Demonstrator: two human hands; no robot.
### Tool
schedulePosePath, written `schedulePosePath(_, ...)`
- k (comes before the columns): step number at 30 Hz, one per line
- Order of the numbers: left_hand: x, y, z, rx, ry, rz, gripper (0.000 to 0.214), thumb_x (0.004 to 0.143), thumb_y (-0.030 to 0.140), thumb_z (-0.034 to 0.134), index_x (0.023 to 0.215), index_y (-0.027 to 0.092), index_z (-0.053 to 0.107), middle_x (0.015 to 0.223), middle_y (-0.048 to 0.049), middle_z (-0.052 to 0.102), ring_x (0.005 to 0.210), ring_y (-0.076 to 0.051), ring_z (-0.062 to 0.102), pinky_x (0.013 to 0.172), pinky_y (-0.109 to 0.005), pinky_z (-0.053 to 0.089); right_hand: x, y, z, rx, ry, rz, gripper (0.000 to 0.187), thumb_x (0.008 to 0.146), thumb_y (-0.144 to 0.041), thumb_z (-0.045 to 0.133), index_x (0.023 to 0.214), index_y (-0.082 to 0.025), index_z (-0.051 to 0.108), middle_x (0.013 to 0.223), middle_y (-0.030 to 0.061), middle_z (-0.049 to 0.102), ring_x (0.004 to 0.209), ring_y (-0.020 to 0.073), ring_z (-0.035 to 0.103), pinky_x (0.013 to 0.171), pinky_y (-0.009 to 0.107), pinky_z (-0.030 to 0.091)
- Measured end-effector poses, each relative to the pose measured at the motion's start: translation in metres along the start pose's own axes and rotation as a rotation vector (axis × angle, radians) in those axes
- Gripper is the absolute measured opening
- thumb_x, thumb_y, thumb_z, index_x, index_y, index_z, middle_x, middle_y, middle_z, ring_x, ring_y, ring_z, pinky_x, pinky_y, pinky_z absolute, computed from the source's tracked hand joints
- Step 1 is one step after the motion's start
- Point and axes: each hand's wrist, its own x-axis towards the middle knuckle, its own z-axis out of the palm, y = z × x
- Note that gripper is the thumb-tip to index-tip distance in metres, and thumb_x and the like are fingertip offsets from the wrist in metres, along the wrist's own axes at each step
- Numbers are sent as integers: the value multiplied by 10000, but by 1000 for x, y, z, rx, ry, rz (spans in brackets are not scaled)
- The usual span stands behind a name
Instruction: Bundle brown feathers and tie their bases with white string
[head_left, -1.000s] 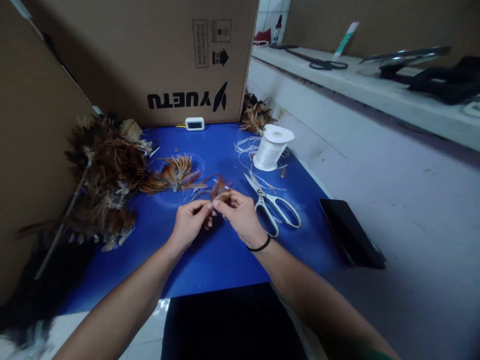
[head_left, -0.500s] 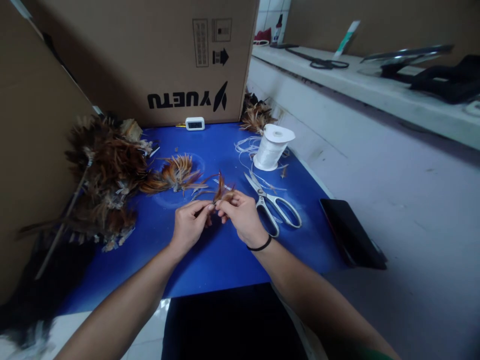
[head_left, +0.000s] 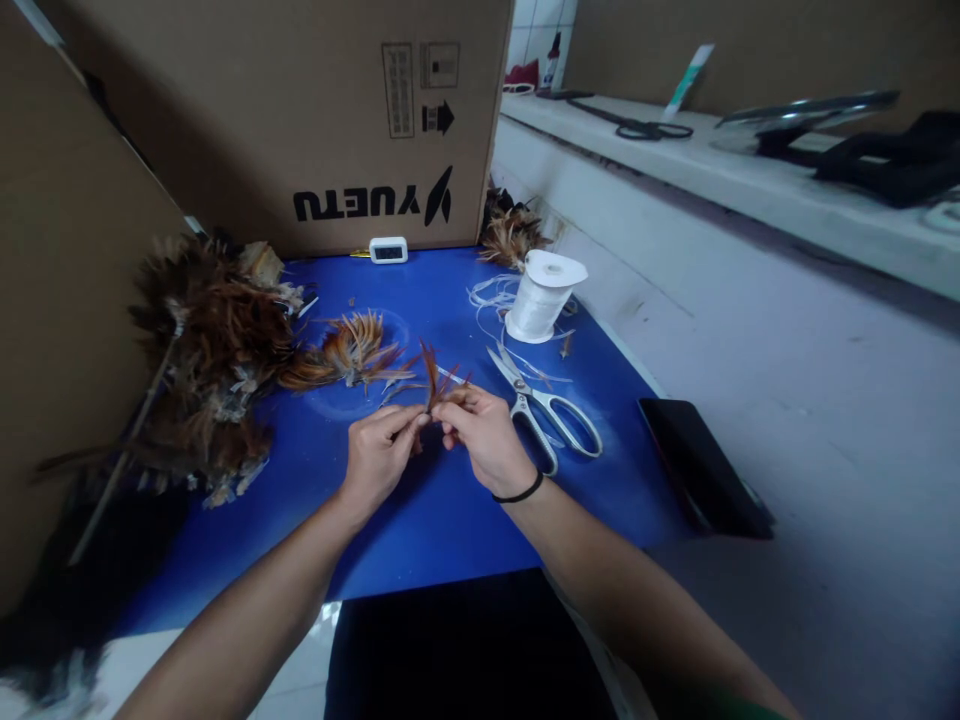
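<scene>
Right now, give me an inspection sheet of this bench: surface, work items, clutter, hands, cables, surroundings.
Surface: blue tabletop, a few feather scraps on it.
Work items: small feather bunch between the hands; loose feathers beyond; white spool upright; scissors lying beside the right hand.
Clutter: large feather heap at left; dark flat object at right edge.
Hands: left hand and right hand both pinch the bunch.
Cables: nothing seen that is clearly a cable; pale loose strands beside the spool.
Surroundings: cardboard box behind; ledge at right, holding assorted items.
</scene>
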Motion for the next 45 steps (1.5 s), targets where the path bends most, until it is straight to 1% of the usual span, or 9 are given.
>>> schedulePosePath(5,1,3,-1,-16,-3,-18,179,828,276,550,831,207,716,558,1,601,510,-115,544,564,-231,432,0,1,-1,-47,-8,-24,143,584,-184,629,596,-172,487,476,-76,467,384,50,400,347,185,328)
schedulePosePath(9,3,1,-2,-46,-11,-55,190,829,271,539,766,202,704,517,8,574,507,-116,538,566,-232,435,-1,3,-1,-125,-37,-82,158,600,-218,663,635,-171,516,549,-50,533,435,61,439,389,196,350)
schedulePosePath(11,4,-2,-2,-129,-24,-125,203,828,282,536,738,189,693,506,11,563,481,-111,525,529,-228,432,-2,4,-1,-156,-57,-106,190,584,-220,691,670,-172,529,591,-43,544,498,76,479,429,202,375)
schedulePosePath(15,5,-5,-1,-411,-93,-333,216,816,327,554,750,154,665,497,15,552,425,-101,492,435,-220,412,-1,3,-3,-210,-99,-113,196,588,-222,712,714,-152,579,627,-31,550,561,84,505,495,213,403)
schedulePosePath(21,8,0,-4,-732,-249,-494,230,776,333,620,688,122,644,537,-2,563,421,-74,470,417,-205,397,3,-2,-12,-153,-318,-72,175,608,-250,737,694,-146,626,652,-17,600,588,88,534,557,228,418)
schedulePosePath(25,9,2,-8,-784,-332,-546,234,758,342,641,726,112,669,610,-23,599,413,-58,465,407,-198,389,5,-3,-16,-81,-386,-48,209,604,-257,757,762,-169,653,793,4,648,632,93,554,552,226,410)
schedulePosePath(29,10,4,-9,-792,-376,-581,254,765,345,636,691,102,657,593,-19,588,395,-51,463,406,-194,382,7,-3,-20,-87,-459,-52,236,635,-266,750,835,-164,679,749,8,641,624,100,552,546,235,402)
schedulePosePath(39,10,6,-9,-804,-358,-601,229,761,335,644,706,112,650,594,-4,573,401,-43,455,404,-181,368,10,-1,-20,-91,-354,-81,199,604,-265,776,747,-153,696,684,11,639,597,104,542,531,246,398)
schedulePosePath(45,9,6,-11,-921,-436,-598,232,804,335,596,831,113,656,661,-34,593,460,-69,510,425,-190,397,12,-5,-23,-30,-391,-16,155,682,-280,729,680,-138,668,606,-5,608,569,91,535,546,242,382)
